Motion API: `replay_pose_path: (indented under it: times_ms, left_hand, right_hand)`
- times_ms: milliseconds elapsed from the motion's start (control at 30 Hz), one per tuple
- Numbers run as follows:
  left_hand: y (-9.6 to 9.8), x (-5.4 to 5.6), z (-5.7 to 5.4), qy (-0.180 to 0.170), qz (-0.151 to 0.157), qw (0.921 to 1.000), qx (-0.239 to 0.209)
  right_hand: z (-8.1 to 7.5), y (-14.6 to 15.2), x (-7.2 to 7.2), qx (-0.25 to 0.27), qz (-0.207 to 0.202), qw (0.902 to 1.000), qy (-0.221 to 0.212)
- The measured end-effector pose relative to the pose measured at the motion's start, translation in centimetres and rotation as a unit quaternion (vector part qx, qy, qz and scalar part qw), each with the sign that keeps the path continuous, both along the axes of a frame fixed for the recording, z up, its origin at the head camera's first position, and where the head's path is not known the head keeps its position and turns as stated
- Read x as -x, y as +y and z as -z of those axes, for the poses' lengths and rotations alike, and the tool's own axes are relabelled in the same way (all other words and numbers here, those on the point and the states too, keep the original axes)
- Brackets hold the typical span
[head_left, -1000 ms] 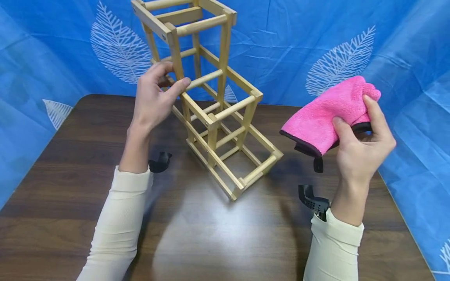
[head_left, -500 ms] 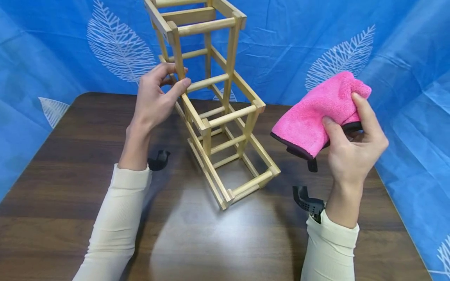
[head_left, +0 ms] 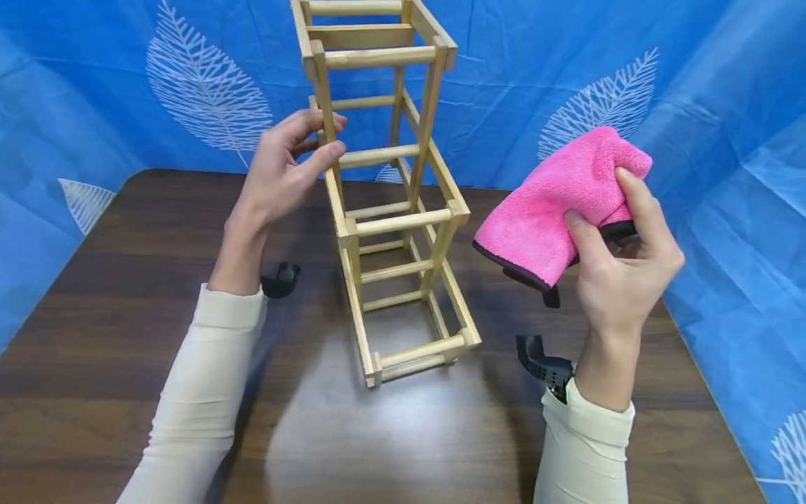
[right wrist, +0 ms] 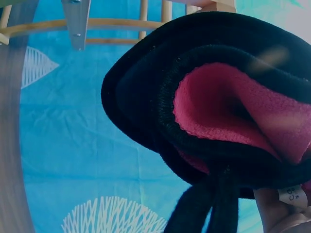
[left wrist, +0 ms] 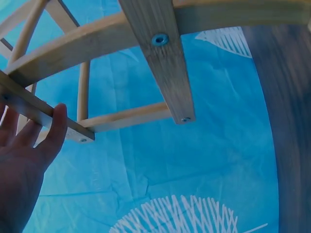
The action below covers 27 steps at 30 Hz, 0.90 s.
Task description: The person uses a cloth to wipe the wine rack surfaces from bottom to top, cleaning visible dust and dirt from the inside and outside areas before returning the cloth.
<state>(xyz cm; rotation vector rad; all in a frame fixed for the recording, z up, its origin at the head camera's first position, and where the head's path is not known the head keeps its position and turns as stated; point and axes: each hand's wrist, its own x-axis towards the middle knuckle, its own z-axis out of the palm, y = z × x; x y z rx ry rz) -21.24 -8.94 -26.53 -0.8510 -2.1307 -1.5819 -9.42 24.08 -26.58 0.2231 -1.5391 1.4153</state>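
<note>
A stepped wooden rack [head_left: 403, 222] of slats and round dowels stands on the table, tall at the back and low toward the front. My left hand [head_left: 280, 171] grips an upright post on its left side, thumb in front; the left wrist view shows those fingers [left wrist: 57, 131] around a slat. To the right of the rack, my right hand [head_left: 623, 269] pinches a folded pink cloth [head_left: 554, 203] with black edging, held above the table and apart from the rack. In the right wrist view the cloth's folded black edge and pink inside [right wrist: 209, 104] fill much of the picture.
The dark wood tabletop [head_left: 126, 364] runs under both arms. A blue sheet with white leaf prints [head_left: 504, 84] hangs behind and at the sides. Black wrist mounts [head_left: 544, 364] stick out beside both wrists.
The rack has turned, its low front end swinging left and nearer while its top shifted right. My left hand stays on the post. My right hand has moved slightly left with the cloth.
</note>
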Motion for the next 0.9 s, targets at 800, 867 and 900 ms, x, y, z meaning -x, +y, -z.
replay_pose_path:
  times_ms: [800,867,900]
  left_hand:
    - [-3.2,-4.0,1.2,-0.102,0.002,0.9948,0.006]
    - [-3.3,-5.2,1.3,-0.111,0.031,0.9934,0.001]
    - [-3.3,-5.7,1.4,-0.113,0.043,0.9927,0.0]
  right_hand:
    - [1.1,-2.1,0.1,-0.128,-0.068,0.988,-0.053]
    - [1.2,-2.1,0.4,-0.122,-0.082,0.9874,-0.059]
    - [1.3,-2.2,0.6,-0.118,-0.088,0.9872,-0.061]
